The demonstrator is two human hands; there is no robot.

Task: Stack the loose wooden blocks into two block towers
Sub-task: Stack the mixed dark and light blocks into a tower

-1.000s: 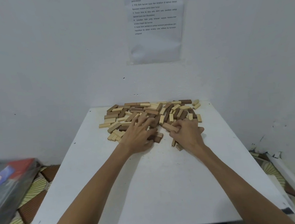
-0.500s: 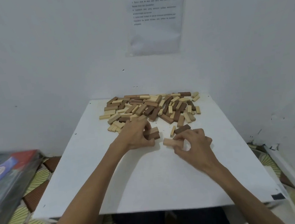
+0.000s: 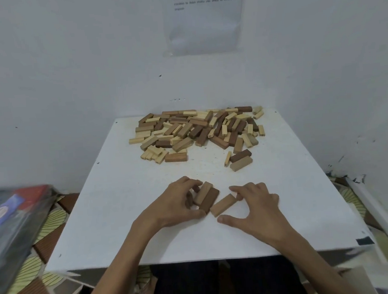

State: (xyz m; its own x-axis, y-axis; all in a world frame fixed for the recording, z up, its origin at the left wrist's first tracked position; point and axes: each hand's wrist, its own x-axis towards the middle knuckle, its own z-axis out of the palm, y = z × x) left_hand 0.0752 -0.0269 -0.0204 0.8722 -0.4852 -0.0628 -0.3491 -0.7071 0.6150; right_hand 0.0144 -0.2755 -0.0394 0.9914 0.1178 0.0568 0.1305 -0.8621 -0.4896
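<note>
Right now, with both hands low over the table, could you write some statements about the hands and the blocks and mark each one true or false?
1. The left hand grips a dark block. True.
2. A finished tower stands on the table. False: no tower stands; the blocks lie flat.
3. The pile of loose blocks lies at the table's far end. True.
4. The right hand holds a block high in the air. False: it touches a light block lying on the table.
</note>
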